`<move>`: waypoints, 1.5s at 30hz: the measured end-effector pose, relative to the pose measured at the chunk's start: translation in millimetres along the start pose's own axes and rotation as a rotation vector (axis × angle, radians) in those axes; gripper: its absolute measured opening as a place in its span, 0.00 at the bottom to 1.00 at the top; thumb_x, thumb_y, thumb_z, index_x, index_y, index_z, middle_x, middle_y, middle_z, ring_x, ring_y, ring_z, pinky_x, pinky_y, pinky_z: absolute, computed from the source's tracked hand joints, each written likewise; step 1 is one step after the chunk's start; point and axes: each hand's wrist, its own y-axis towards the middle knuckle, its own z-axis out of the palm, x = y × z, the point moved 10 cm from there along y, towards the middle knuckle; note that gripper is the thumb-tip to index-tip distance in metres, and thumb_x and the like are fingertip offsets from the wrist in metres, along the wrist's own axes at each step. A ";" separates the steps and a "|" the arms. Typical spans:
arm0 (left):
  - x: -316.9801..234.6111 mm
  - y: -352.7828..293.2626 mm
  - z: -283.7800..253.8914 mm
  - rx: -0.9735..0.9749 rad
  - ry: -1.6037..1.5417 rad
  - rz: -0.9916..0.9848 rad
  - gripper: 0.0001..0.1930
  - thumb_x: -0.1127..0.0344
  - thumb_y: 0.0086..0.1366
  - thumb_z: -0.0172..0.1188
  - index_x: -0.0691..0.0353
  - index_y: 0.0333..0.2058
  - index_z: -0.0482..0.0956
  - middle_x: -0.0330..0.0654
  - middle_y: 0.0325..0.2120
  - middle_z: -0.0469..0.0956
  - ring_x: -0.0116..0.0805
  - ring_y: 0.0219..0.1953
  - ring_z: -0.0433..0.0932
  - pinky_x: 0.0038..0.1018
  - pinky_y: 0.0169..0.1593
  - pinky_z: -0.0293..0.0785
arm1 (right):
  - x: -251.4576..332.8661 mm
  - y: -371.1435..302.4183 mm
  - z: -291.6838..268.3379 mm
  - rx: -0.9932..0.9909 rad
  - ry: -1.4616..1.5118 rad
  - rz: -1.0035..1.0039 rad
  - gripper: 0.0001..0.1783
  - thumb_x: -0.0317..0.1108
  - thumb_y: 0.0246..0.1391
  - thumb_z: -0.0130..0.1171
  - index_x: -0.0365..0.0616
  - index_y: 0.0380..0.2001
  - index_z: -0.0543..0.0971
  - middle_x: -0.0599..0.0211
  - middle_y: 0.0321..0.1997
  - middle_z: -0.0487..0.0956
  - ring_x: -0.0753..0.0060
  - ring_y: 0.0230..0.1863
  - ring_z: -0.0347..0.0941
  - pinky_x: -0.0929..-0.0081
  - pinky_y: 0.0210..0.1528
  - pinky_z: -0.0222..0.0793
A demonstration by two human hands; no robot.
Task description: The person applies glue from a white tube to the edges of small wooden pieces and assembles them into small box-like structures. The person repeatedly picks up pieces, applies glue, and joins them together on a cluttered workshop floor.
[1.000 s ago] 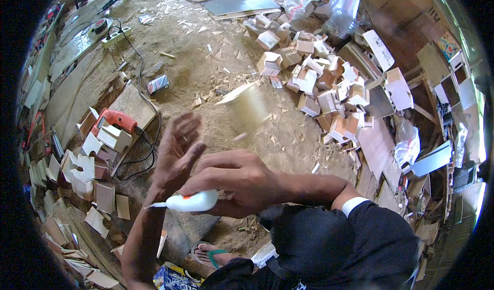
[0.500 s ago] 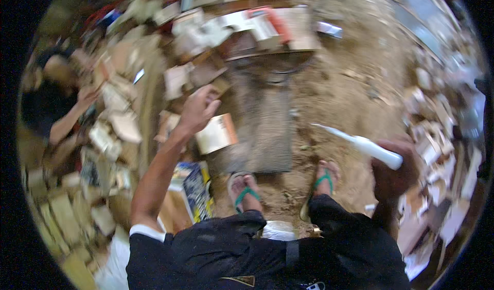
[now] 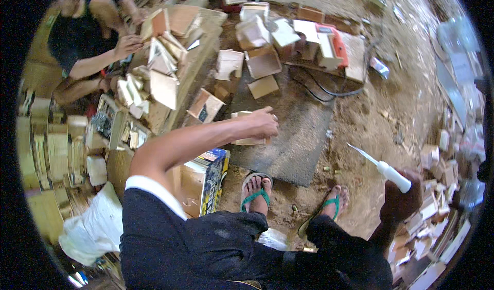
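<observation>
While my right hand (image 3: pixel 410 193) grasps a white bottle (image 3: pixel 393 176) by its thick end, the thin nozzle points away from me and leftward, above the dirt floor (image 3: pixel 355 169). My left hand (image 3: pixel 265 123) reaches across to a pale wooden piece (image 3: pixel 249 141) at the dark mat (image 3: pixel 303 156); the forearm and fingers cover part of it, so I cannot tell whether they grip it. Beyond the mat, small wooden boxes (image 3: pixel 263 62) stand beside a red power tool (image 3: pixel 338 48). At my left, another person (image 3: pixel 64 40) sits near more wooden parts (image 3: pixel 163 88).
</observation>
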 end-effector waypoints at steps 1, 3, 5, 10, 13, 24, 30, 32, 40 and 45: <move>2.1 1.6 1.1 -0.032 0.086 -0.003 0.13 0.63 0.49 0.65 0.47 0.37 0.80 0.35 0.39 0.80 0.37 0.51 0.75 0.48 0.58 0.61 | -2.9 -0.9 -0.5 -0.011 0.019 0.016 0.13 0.26 0.37 0.68 0.44 0.31 0.79 0.64 0.29 0.79 0.63 0.33 0.76 0.68 0.39 0.72; 4.7 0.7 -2.7 -0.062 0.242 0.000 0.08 0.62 0.49 0.66 0.46 0.31 0.83 0.37 0.32 0.82 0.38 0.45 0.77 0.48 0.54 0.62 | -11.2 -6.4 -1.5 -0.002 0.017 0.070 0.12 0.26 0.39 0.65 0.41 0.32 0.78 0.63 0.31 0.79 0.64 0.35 0.75 0.69 0.41 0.71; 8.8 -17.2 -25.6 -0.193 0.089 -0.016 0.06 0.62 0.48 0.66 0.46 0.28 0.84 0.38 0.30 0.83 0.39 0.42 0.78 0.51 0.51 0.61 | -19.2 -10.5 -3.6 0.008 -0.008 0.091 0.12 0.28 0.43 0.64 0.37 0.33 0.78 0.62 0.33 0.78 0.66 0.36 0.74 0.70 0.43 0.70; 32.5 -50.1 -47.7 0.143 -0.276 -0.208 0.17 0.59 0.47 0.71 0.60 0.32 0.77 0.48 0.32 0.80 0.47 0.36 0.80 0.42 0.46 0.73 | -24.5 -10.1 -7.6 0.033 -0.045 0.077 0.12 0.31 0.44 0.66 0.38 0.33 0.78 0.63 0.32 0.79 0.66 0.36 0.75 0.69 0.43 0.70; 46.4 -73.0 -117.0 -0.552 -0.803 -0.305 0.22 0.57 0.55 0.70 0.65 0.41 0.74 0.49 0.32 0.79 0.43 0.38 0.80 0.37 0.40 0.76 | -10.7 -2.6 -6.2 -0.034 0.013 0.005 0.13 0.36 0.47 0.70 0.42 0.32 0.79 0.62 0.31 0.80 0.64 0.34 0.76 0.69 0.41 0.72; -14.8 -50.9 -176.6 -0.829 -1.997 0.030 0.22 0.66 0.65 0.64 0.66 0.55 0.71 0.39 0.41 0.81 0.25 0.40 0.81 0.25 0.46 0.78 | 20.1 31.2 30.6 -0.106 0.178 -0.113 0.14 0.29 0.45 0.72 0.43 0.36 0.81 0.60 0.35 0.84 0.62 0.35 0.81 0.70 0.37 0.76; -26.7 -57.0 -196.6 -0.825 -1.899 0.030 0.20 0.67 0.65 0.64 0.69 0.52 0.72 0.41 0.41 0.81 0.24 0.40 0.79 0.23 0.46 0.77 | 21.6 36.4 34.7 -0.065 0.151 -0.168 0.15 0.25 0.43 0.71 0.44 0.38 0.82 0.61 0.35 0.83 0.63 0.35 0.81 0.71 0.38 0.76; -26.9 -58.8 -198.2 -0.828 -1.894 0.023 0.20 0.67 0.64 0.64 0.69 0.52 0.72 0.41 0.40 0.81 0.24 0.40 0.79 0.23 0.46 0.77 | 23.3 36.3 35.5 -0.058 0.144 -0.197 0.16 0.24 0.43 0.70 0.45 0.39 0.83 0.62 0.35 0.83 0.63 0.35 0.81 0.72 0.37 0.77; -28.6 -60.2 -200.2 -0.817 -1.830 -0.005 0.21 0.66 0.64 0.65 0.69 0.52 0.72 0.41 0.40 0.81 0.24 0.40 0.79 0.23 0.46 0.77 | 26.9 37.4 36.4 -0.040 0.128 -0.258 0.14 0.25 0.45 0.67 0.45 0.39 0.83 0.62 0.34 0.83 0.63 0.34 0.81 0.72 0.36 0.77; -28.6 -60.7 -201.0 -0.805 -1.834 -0.004 0.22 0.66 0.64 0.66 0.69 0.52 0.72 0.41 0.40 0.81 0.24 0.40 0.79 0.23 0.46 0.77 | 28.5 35.2 32.1 -0.050 0.134 -0.269 0.15 0.25 0.44 0.66 0.46 0.39 0.83 0.61 0.33 0.83 0.63 0.32 0.81 0.72 0.35 0.77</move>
